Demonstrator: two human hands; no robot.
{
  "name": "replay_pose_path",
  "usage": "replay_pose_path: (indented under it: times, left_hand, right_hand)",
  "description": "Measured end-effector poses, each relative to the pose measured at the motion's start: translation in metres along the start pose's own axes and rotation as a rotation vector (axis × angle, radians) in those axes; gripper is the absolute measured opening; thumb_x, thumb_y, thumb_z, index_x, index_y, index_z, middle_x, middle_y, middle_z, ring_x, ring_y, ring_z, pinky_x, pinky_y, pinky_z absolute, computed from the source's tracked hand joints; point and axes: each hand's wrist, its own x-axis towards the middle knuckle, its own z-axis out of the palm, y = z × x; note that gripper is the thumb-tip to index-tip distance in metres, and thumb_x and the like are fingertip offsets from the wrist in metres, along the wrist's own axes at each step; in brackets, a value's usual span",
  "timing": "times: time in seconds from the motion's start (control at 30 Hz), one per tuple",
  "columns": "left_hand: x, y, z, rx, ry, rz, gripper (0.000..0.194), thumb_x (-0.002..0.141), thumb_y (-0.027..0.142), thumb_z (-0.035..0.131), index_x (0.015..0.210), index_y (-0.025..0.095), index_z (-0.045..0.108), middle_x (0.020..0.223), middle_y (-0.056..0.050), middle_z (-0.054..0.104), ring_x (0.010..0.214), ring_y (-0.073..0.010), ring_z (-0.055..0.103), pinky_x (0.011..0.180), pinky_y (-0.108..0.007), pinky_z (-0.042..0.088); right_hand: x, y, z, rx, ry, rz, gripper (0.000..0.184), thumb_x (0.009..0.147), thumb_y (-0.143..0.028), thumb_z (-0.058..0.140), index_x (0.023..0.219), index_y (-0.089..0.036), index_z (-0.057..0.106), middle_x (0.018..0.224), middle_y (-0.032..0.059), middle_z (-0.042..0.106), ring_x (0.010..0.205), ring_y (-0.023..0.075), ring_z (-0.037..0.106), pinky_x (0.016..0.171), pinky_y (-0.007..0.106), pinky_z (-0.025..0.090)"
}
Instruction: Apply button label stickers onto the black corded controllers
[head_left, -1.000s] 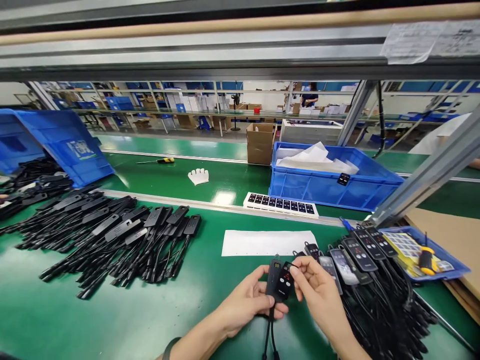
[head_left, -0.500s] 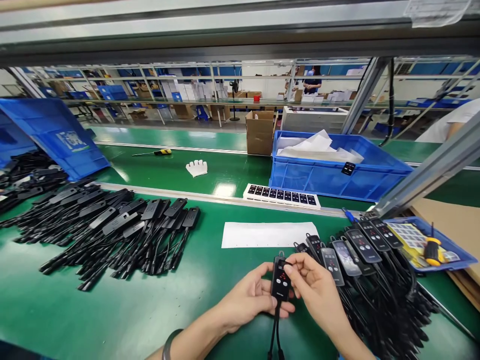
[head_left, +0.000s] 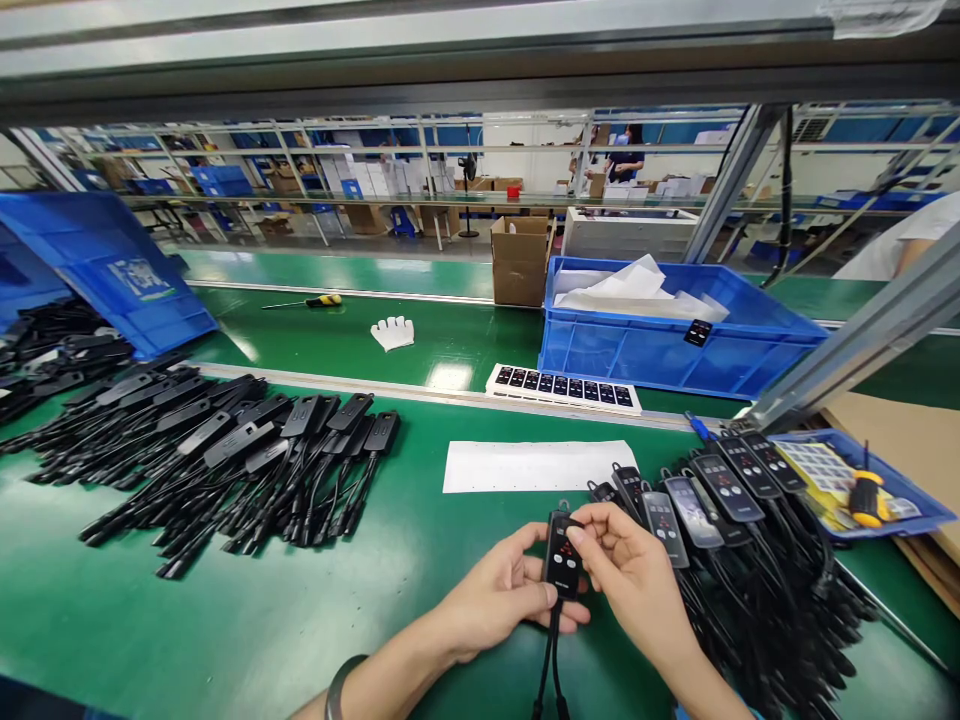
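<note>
A small black controller with red marks, two pale buttons and two cables hanging down is held upright over the green bench. My left hand closes round its left side and lower end, thumb on the front near the bottom. With thumb and forefinger, my right hand grips the upper right corner, the thumb lying on the front face. Just right of my hands lies a pile of similar controllers with their cables. Behind the held one is a blank white sheet.
Black cabled units cover the left bench beside a tilted blue crate. Farther back are a label strip, a blue bin with paper, a white glove and a screwdriver. A small tray stands right.
Almost nothing differs. Both hands keep their hold on the controller, and the right thumb has shifted very slightly on its face.
</note>
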Motion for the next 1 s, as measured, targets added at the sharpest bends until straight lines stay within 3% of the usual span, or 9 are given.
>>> replay_pose_path:
  times: [0.13, 0.3, 0.6, 0.77, 0.87, 1.0]
  left_hand:
    - [-0.001, 0.000, 0.002, 0.043, 0.005, 0.014, 0.054, 0.073, 0.032, 0.074, 0.117, 0.017, 0.047, 0.089, -0.010, 0.070, 0.086, -0.0231, 0.070, 0.074, -0.028, 0.052]
    - [0.000, -0.004, 0.002, 0.074, 0.004, 0.039, 0.055, 0.074, 0.035, 0.074, 0.118, 0.018, 0.047, 0.088, -0.008, 0.068, 0.085, -0.0228, 0.070, 0.075, -0.030, 0.053]
    - [0.000, -0.009, 0.002, 0.118, 0.029, 0.077, 0.050, 0.075, 0.032, 0.072, 0.117, 0.019, 0.048, 0.084, -0.004, 0.065, 0.082, -0.0203, 0.070, 0.077, -0.032, 0.053]
    - [0.001, -0.008, 0.001, 0.096, 0.014, 0.040, 0.047, 0.071, 0.026, 0.072, 0.111, 0.018, 0.047, 0.092, -0.009, 0.067, 0.081, -0.0221, 0.070, 0.073, -0.031, 0.053]
    - [0.002, -0.007, -0.001, 0.026, 0.039, 0.051, 0.043, 0.072, 0.024, 0.067, 0.110, 0.017, 0.048, 0.089, -0.009, 0.068, 0.078, -0.0224, 0.070, 0.072, -0.033, 0.054]
    - [0.005, -0.005, -0.003, -0.067, 0.073, 0.073, 0.029, 0.080, 0.031, 0.053, 0.104, 0.015, 0.051, 0.085, -0.010, 0.069, 0.068, -0.0201, 0.069, 0.062, -0.030, 0.053]
  right_hand:
    - [-0.002, 0.001, 0.001, 0.009, 0.043, 0.006, 0.034, 0.079, -0.048, 0.065, 0.094, -0.018, 0.059, 0.064, -0.0032, 0.050, 0.049, 0.0087, 0.046, 0.042, 0.018, 0.041]
    - [-0.002, 0.002, 0.001, 0.005, 0.061, 0.011, 0.035, 0.078, -0.048, 0.065, 0.095, -0.018, 0.058, 0.064, -0.0037, 0.049, 0.049, 0.0084, 0.046, 0.041, 0.018, 0.041]
    - [-0.001, 0.006, 0.002, -0.043, 0.089, -0.009, 0.032, 0.080, -0.047, 0.064, 0.095, -0.019, 0.056, 0.064, -0.0044, 0.049, 0.048, 0.0091, 0.047, 0.041, 0.019, 0.041]
    - [0.002, 0.008, -0.001, -0.123, 0.120, -0.036, 0.032, 0.081, -0.046, 0.061, 0.099, -0.020, 0.055, 0.070, -0.0033, 0.047, 0.054, 0.0113, 0.052, 0.042, 0.020, 0.043]
    - [0.004, 0.012, 0.001, -0.127, 0.052, -0.036, 0.036, 0.081, -0.045, 0.059, 0.107, -0.020, 0.054, 0.079, 0.0004, 0.051, 0.065, 0.0153, 0.056, 0.046, 0.023, 0.049]
    - [-0.001, 0.019, 0.011, -0.172, -0.063, -0.034, 0.046, 0.076, -0.035, 0.063, 0.119, -0.021, 0.052, 0.099, 0.0063, 0.062, 0.080, 0.0198, 0.060, 0.064, 0.030, 0.055]
